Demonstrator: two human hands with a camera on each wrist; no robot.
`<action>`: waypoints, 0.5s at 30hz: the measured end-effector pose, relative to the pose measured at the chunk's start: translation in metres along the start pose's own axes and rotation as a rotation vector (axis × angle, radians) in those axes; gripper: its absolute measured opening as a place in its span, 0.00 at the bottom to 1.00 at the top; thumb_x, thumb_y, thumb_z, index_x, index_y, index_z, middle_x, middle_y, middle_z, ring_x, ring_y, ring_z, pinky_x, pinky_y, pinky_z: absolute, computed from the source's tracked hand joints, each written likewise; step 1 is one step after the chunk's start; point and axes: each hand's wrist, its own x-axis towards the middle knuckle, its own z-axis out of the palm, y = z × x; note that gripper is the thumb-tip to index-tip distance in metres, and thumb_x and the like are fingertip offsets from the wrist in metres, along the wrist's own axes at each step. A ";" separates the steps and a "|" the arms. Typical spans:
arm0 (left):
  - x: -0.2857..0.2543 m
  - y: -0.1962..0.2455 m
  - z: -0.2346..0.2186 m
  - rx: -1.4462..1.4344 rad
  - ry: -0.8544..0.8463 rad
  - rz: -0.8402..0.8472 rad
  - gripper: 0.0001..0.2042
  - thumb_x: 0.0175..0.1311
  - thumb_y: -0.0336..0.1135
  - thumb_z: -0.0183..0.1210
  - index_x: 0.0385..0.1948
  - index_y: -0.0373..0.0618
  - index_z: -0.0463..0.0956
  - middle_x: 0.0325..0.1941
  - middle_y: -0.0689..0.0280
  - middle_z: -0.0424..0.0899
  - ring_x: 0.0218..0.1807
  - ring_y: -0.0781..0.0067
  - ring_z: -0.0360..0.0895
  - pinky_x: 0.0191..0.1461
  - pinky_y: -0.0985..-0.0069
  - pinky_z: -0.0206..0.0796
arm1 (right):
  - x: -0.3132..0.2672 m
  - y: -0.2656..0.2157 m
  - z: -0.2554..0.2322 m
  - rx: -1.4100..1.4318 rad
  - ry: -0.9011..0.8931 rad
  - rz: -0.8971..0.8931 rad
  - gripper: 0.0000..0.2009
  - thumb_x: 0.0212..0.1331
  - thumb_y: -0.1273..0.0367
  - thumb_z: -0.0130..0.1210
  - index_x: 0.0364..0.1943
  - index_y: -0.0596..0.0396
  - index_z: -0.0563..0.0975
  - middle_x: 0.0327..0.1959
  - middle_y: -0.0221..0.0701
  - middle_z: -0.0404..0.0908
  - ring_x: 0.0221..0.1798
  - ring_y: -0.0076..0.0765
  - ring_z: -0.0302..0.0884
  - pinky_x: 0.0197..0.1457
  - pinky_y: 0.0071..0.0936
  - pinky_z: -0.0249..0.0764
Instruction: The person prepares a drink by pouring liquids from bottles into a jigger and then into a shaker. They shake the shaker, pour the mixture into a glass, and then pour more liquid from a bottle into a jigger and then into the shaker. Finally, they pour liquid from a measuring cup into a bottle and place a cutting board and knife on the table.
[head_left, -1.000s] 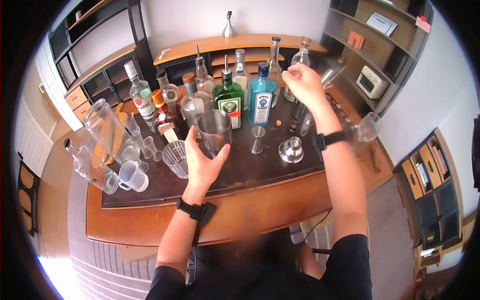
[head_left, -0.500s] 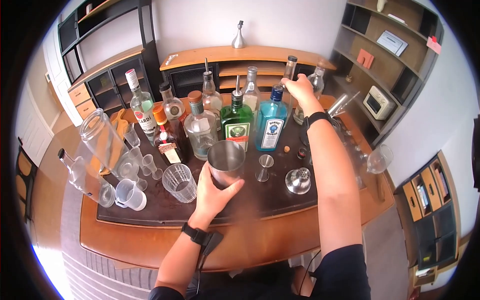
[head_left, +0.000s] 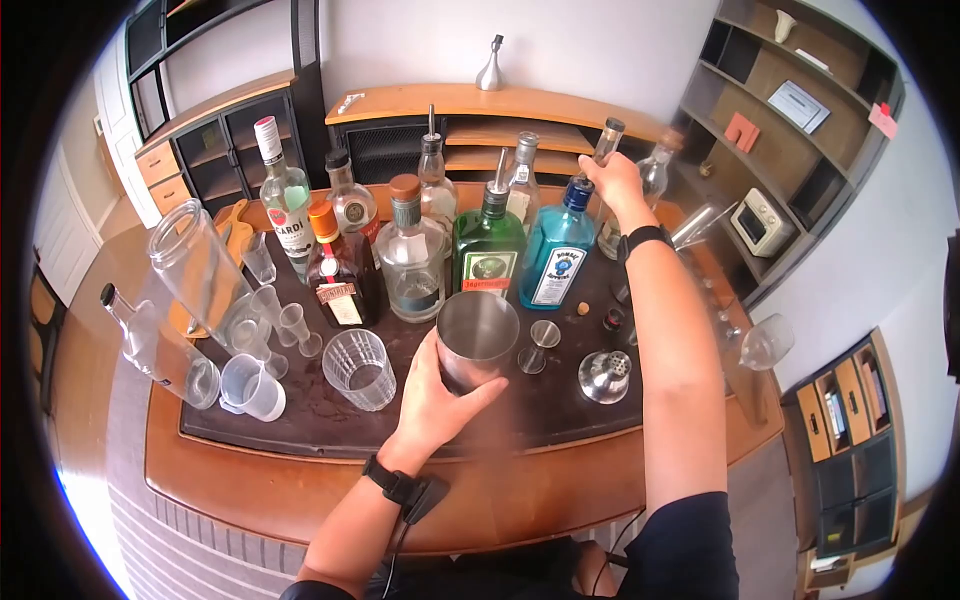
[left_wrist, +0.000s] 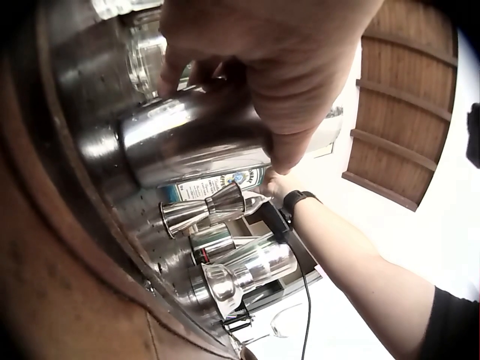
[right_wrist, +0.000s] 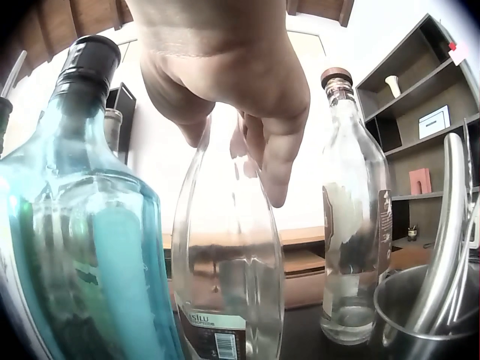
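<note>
In the head view my left hand (head_left: 437,405) holds a metal shaker tin (head_left: 477,340) from its left and near side, with the mouth facing up. The left wrist view shows the fingers round the tin (left_wrist: 199,135). My right hand (head_left: 618,188) is at the neck of a tall clear bottle (head_left: 609,140) behind the blue bottle (head_left: 558,255). In the right wrist view the right hand (right_wrist: 225,67) grips that clear bottle (right_wrist: 229,285) by the neck, between the blue bottle (right_wrist: 82,225) and a clear bottle with a brown stopper (right_wrist: 349,225).
A jigger (head_left: 539,347) and a strainer top (head_left: 604,377) stand right of the tin. A cut-glass tumbler (head_left: 359,371), small measuring jug (head_left: 252,388) and large jar (head_left: 200,270) are to the left. Several bottles, including a green one (head_left: 488,245), line the back.
The left hand has moved the tin down and right in the head view, toward the near side. My right hand has come down onto the clear bottle's neck.
</note>
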 end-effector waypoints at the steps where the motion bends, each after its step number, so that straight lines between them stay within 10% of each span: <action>1: 0.000 0.001 0.000 0.004 0.002 0.003 0.47 0.47 0.42 0.79 0.68 0.35 0.61 0.64 0.50 0.75 0.66 0.55 0.73 0.68 0.62 0.66 | -0.003 -0.001 -0.004 -0.011 0.001 -0.008 0.26 0.59 0.49 0.61 0.43 0.62 0.83 0.46 0.49 0.86 0.53 0.55 0.84 0.58 0.44 0.77; 15: 0.000 -0.008 0.002 -0.099 -0.036 0.000 0.48 0.47 0.43 0.79 0.69 0.35 0.60 0.65 0.49 0.74 0.67 0.55 0.72 0.70 0.61 0.65 | -0.020 -0.036 -0.111 -0.093 0.362 0.026 0.26 0.64 0.45 0.55 0.45 0.55 0.82 0.45 0.44 0.87 0.52 0.52 0.85 0.58 0.47 0.77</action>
